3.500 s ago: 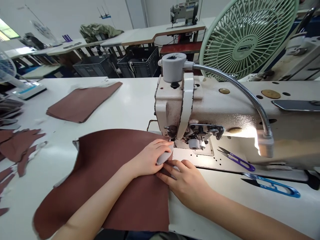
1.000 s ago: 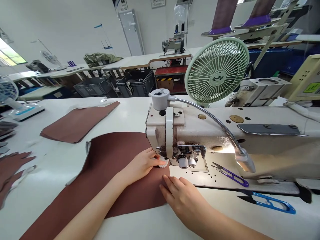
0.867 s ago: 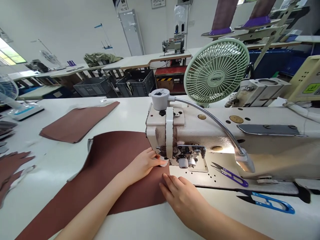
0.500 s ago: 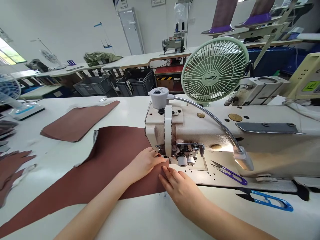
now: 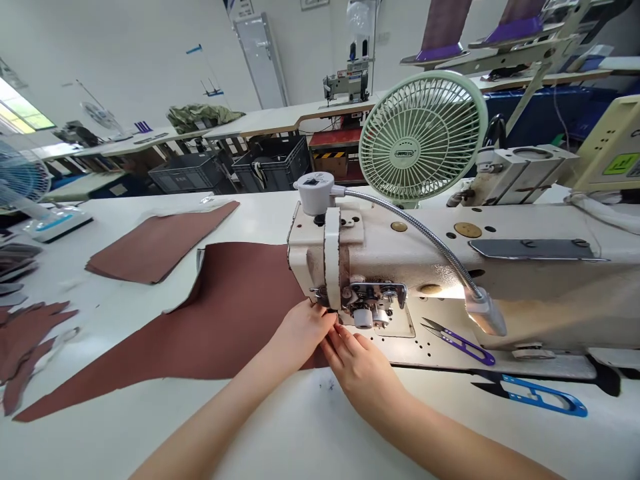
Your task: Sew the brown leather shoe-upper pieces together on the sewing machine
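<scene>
A large reddish-brown fabric piece (image 5: 240, 310) lies on the white table, its right end under the head of the sewing machine (image 5: 320, 243). A long tapered tail of it stretches to the lower left, and one edge is folded up with a pale underside. Close by the needle area, my left hand (image 5: 303, 337) pinches the fabric's edge, its fingertips partly hidden. My right hand (image 5: 363, 373) rests just beside it, fingers stretched out, tips touching the fabric's right edge near the left fingers. The needle itself cannot be made out.
Purple thread snips (image 5: 463, 343) lie on the machine bed, blue snips (image 5: 543, 393) on the table at right. A stack of brown pieces (image 5: 163, 243) and scraps (image 5: 33, 340) lie left. Behind the machine stands a green fan (image 5: 423, 137); a flexible lamp (image 5: 485, 313) hangs over the bed.
The fabric has swung, its tail rising and shifting right. My left hand has moved slightly right, and my right hand slightly forward, so they are now closer together at the machine.
</scene>
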`<action>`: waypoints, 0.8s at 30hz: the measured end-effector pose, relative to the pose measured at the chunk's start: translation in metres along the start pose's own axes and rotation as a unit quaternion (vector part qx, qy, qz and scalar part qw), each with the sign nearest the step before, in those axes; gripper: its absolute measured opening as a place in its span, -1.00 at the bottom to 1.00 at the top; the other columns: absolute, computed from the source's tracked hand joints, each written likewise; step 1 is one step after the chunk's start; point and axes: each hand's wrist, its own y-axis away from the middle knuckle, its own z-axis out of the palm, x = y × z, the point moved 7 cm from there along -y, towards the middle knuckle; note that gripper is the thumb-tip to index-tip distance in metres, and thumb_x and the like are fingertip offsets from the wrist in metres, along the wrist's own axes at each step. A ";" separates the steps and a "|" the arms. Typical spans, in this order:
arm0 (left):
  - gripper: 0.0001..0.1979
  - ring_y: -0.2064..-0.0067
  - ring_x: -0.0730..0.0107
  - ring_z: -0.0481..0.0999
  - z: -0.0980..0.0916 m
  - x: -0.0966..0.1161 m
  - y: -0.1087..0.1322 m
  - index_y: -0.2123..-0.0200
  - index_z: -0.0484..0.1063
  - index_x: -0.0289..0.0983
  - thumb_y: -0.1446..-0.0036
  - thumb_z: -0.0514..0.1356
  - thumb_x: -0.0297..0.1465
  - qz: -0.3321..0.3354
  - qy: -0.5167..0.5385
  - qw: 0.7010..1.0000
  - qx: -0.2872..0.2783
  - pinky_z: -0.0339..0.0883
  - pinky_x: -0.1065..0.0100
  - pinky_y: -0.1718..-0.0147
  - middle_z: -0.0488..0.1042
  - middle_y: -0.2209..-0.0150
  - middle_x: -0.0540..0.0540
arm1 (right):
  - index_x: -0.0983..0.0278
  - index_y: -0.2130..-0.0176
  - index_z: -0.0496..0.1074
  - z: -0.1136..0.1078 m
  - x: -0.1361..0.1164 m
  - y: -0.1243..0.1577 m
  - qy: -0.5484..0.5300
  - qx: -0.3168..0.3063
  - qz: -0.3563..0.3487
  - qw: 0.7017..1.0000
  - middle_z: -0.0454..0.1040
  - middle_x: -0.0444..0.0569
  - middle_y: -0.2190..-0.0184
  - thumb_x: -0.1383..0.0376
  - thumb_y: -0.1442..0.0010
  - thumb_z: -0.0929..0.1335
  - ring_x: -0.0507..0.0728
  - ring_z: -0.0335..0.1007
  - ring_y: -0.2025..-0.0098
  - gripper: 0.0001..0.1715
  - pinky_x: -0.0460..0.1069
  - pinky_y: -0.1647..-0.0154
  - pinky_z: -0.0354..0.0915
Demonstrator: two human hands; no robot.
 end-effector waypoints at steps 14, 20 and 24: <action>-0.82 0.35 0.29 0.44 0.005 0.001 0.002 0.48 0.37 -0.30 -0.05 0.03 -0.62 -0.078 0.054 0.995 -0.019 0.22 0.37 0.41 0.46 0.43 -0.08 | 0.62 0.07 0.42 -0.016 -0.008 -0.012 0.094 0.027 0.001 0.995 0.50 0.35 0.14 0.53 -0.16 0.17 0.28 0.44 0.11 -0.60 0.08 0.24 0.38; -0.86 0.27 0.23 0.45 -0.009 -0.009 0.010 0.42 0.40 -0.28 -0.10 0.08 -0.55 -0.066 0.059 0.996 0.021 0.28 0.34 0.37 0.48 0.38 -0.10 | 0.63 0.03 0.39 -0.013 -0.011 -0.002 0.082 0.068 -0.026 0.994 0.44 0.37 0.05 0.54 -0.20 0.16 0.29 0.40 0.01 -0.60 0.10 0.21 0.38; -0.82 0.32 0.25 0.45 0.002 -0.001 0.007 0.48 0.38 -0.30 -0.03 0.05 -0.63 -0.078 0.046 0.996 -0.009 0.25 0.35 0.43 0.46 0.41 -0.12 | 0.62 0.08 0.44 -0.016 -0.014 -0.008 0.103 0.086 -0.009 0.991 0.49 0.35 0.12 0.52 -0.19 0.17 0.31 0.44 0.07 -0.61 0.09 0.27 0.40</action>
